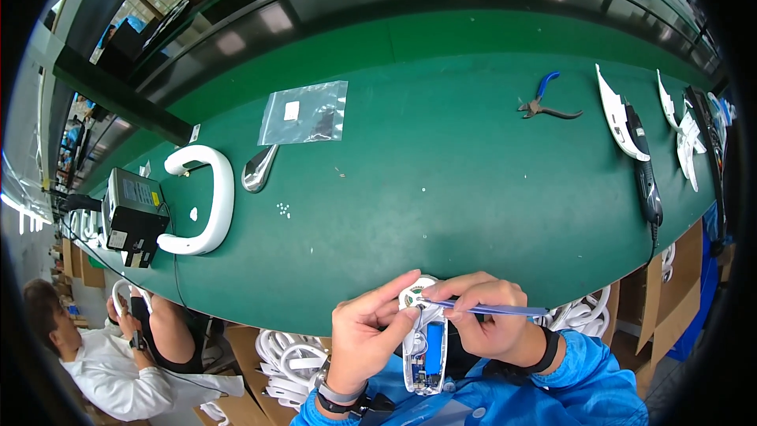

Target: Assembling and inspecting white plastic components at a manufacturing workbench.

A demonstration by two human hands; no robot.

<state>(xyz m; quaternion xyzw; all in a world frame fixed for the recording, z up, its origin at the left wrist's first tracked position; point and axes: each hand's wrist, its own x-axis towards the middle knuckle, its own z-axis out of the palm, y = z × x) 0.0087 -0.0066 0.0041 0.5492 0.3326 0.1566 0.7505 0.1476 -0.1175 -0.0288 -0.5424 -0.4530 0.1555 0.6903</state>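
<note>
My left hand (364,331) grips an opened white plastic housing (427,315) at the table's near edge, thumb and fingers on its rounded upper end. Inside it are a blue battery cell (434,345), thin wires and a small circuit board (420,376). My right hand (490,319) pinches a slim blue-purple tool (509,310), perhaps tweezers. Its tip meets the rounded end beside my left fingertips; the exact contact point is hidden by my fingers.
On the green table (378,189) lie blue-handled cutters (542,99), a clear bag (315,114), a curved white piece (221,201), a silver part (259,170) and a black corded tool (646,181). A black box (136,209) stands left. Another person (110,367) sits lower left.
</note>
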